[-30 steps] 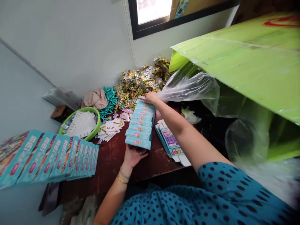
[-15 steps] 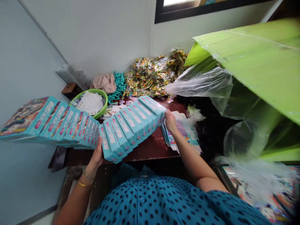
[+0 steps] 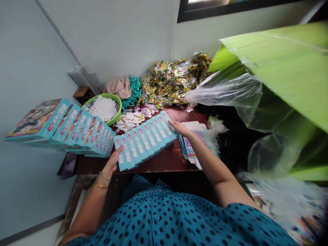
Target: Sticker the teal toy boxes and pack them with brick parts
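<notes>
While a slanted row of teal boxes (image 3: 145, 140) lies over the near middle of the dark red table (image 3: 169, 161), two hands hold it by its ends. Left hand (image 3: 112, 161): half open, fingers bent against the near left end. Right hand (image 3: 179, 128): half open, flatter, fingers against the far right end. Just left of the row: fanned printed boxes (image 3: 77, 126). Far left: green basket (image 3: 119, 108) holding white papers (image 3: 104, 108); beige cloth (image 3: 119, 87). Far middle: loose cards (image 3: 133, 118); turquoise pieces (image 3: 134, 91); heap of wrapped multicoloured packets (image 3: 169, 83). Right, beside the right forearm: flattened cartons (image 3: 191, 150).
</notes>
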The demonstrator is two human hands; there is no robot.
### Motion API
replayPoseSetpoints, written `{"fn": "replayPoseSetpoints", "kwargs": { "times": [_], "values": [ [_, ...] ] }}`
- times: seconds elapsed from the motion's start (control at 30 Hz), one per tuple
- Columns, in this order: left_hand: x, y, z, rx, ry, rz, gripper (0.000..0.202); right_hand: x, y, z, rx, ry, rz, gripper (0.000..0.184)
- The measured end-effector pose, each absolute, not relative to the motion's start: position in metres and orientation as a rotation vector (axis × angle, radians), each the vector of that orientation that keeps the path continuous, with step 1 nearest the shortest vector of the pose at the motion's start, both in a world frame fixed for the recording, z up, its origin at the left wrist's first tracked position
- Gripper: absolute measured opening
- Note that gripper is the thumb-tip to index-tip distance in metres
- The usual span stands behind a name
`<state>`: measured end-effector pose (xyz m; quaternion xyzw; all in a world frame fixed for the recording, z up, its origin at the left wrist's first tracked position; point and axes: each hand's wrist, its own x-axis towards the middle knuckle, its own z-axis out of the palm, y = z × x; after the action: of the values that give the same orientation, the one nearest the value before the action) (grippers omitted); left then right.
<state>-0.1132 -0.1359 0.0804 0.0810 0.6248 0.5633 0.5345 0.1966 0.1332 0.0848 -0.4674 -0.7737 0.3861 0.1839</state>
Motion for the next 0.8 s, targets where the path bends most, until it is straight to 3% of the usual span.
{"fn": "replayPoseSetpoints", "kwargs": {
  "times": [0.17,0.23,0.33,0.57,0.8],
  "values": [
    [-0.113,-0.151,0.099,0.598,1.660,1.611,0.054,0.224,0.118,0.103,-1.074,-1.905,0.984,0.062],
    [-0.112,-0.157,0.096,0.782,1.772,1.633,0.053,0.237,0.111,0.097,-1.041,-1.832,0.970,0.070],
    [-0.103,-0.161,0.073,0.844,1.854,1.584,0.057,0.243,0.100,0.065,-1.107,-1.862,1.091,0.085],
    [-0.084,-0.160,0.019,0.678,1.833,1.536,0.055,0.230,0.088,-0.009,-1.100,-1.818,1.250,0.081],
    [-0.080,-0.168,0.052,0.727,1.880,1.560,0.052,0.246,0.095,0.042,-1.227,-2.006,1.000,0.071]
  ]
}}
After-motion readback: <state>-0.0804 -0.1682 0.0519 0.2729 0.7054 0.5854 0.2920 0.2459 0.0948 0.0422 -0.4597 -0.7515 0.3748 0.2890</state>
